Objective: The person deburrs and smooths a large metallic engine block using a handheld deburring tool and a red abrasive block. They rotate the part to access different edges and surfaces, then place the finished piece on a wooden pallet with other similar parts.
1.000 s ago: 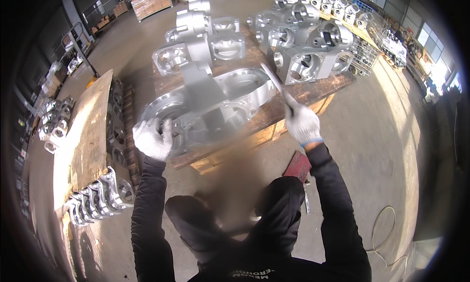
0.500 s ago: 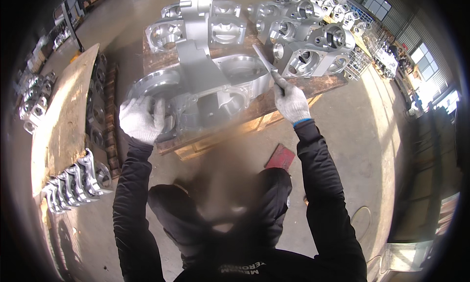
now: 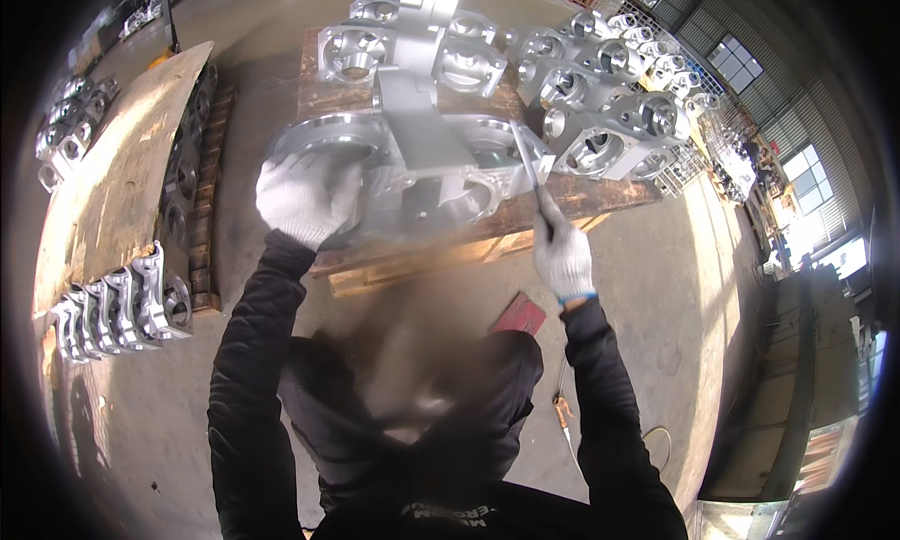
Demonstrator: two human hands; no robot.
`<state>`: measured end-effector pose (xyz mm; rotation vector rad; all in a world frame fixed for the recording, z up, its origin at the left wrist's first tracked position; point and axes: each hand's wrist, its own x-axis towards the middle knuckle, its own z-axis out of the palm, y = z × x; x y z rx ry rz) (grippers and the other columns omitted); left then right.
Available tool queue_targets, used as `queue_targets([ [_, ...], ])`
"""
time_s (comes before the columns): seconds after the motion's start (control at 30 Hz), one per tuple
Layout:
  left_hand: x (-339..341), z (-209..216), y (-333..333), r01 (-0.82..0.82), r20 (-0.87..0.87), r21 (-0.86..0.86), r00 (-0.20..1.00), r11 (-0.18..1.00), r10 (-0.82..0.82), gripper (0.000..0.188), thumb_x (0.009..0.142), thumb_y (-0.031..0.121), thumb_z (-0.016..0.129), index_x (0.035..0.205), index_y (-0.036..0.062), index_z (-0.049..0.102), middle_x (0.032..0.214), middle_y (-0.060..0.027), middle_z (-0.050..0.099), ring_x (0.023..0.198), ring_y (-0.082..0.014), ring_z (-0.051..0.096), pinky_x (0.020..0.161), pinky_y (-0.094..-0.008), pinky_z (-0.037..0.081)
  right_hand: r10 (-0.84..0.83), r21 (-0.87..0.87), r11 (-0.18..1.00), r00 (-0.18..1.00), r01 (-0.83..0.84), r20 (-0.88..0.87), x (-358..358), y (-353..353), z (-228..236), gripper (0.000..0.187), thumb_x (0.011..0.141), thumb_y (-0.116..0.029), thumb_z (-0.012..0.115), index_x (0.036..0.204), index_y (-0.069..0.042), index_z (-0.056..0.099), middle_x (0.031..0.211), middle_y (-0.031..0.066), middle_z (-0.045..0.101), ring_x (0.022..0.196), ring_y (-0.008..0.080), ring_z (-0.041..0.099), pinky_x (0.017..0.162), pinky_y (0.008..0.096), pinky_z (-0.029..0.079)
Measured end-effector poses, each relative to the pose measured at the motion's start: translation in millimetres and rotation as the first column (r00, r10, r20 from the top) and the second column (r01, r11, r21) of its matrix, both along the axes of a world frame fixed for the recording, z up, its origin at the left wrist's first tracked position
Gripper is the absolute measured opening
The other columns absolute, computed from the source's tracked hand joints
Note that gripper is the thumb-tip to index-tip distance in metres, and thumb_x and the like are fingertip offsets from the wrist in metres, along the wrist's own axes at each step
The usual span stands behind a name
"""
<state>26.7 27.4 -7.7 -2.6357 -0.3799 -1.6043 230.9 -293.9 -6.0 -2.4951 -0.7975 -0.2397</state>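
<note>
A large silver metal casting (image 3: 427, 137) with round openings lies on the brown wooden pallet top (image 3: 600, 191) in front of me. My left hand (image 3: 307, 199), in a pale knit glove, is closed over the casting's near left end; its fingers are partly smeared. In my right hand (image 3: 565, 256), also gloved, I grip a long flat metal file (image 3: 526, 156). The file points up and away, its blade at the casting's right end. Whether the blade touches the metal I cannot tell.
More silver castings (image 3: 600, 146) stand at the right and far side of the pallet. To the left, a plywood sheet (image 3: 122, 156) lies beside stacked castings (image 3: 127, 301). A red flat piece (image 3: 520, 313) and an air gun (image 3: 562, 411) with a hose lie on the floor.
The view has shifted, so the pallet sits farther right. My right hand has drawn back nearer to me with the file, which now stands steeper. My left hand stays on the casting's left end.
</note>
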Motion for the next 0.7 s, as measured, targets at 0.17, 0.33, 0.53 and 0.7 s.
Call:
queue_targets([
  [0.17,1,1,-2,-0.015,-0.011,-0.001,1.000,1.000,0.015,0.032,0.092,0.041,0.074,0.078,0.0125,0.073,0.073,-0.0096,0.071,0.070,-0.0340,0.070,0.080,-0.0456,0.053,0.033,0.024,0.999,0.997,-0.032,-0.063,-5,1,-5,0.044,0.110,-0.015,0.057,0.153,-0.009,0.062,0.117,0.0308,0.073,0.112,0.0354,0.077,0.092,0.0453,0.059],
  [0.33,-1,1,-3,-0.028,-0.002,-0.053,1.000,0.998,0.028,0.043,0.097,0.049,0.068,0.076,0.0108,0.073,0.074,-0.0092,0.071,0.075,-0.0332,0.071,0.082,-0.0456,0.053,0.208,0.226,0.943,0.962,-0.245,0.176,-13,5,-17,0.044,0.111,-0.011,0.057,0.153,0.000,0.059,0.129,0.0273,0.075,0.122,0.0266,0.075,0.104,0.0354,0.056],
  [0.53,-3,1,-1,0.003,-0.055,-0.048,0.998,0.999,-0.005,0.042,0.096,0.048,0.069,0.075,0.0113,0.073,0.074,-0.0096,0.072,0.076,-0.0333,0.071,0.083,-0.0462,0.053,0.110,0.107,0.986,0.982,-0.127,0.156,-40,24,-2,0.045,0.108,-0.014,0.062,0.152,-0.005,0.062,0.099,0.0318,0.072,0.086,0.0396,0.077,0.076,0.0435,0.059],
  [0.7,-2,1,-3,-0.036,-0.009,-0.042,0.999,0.998,0.035,0.036,0.095,0.042,0.071,0.076,0.0121,0.073,0.075,-0.0085,0.073,0.077,-0.0314,0.073,0.084,-0.0445,0.054,0.062,0.037,0.997,0.995,-0.065,0.072,-73,29,-4,0.048,0.108,-0.018,0.059,0.156,-0.019,0.061,0.089,0.0276,0.072,0.084,0.0458,0.074,0.073,0.0496,0.059],
])
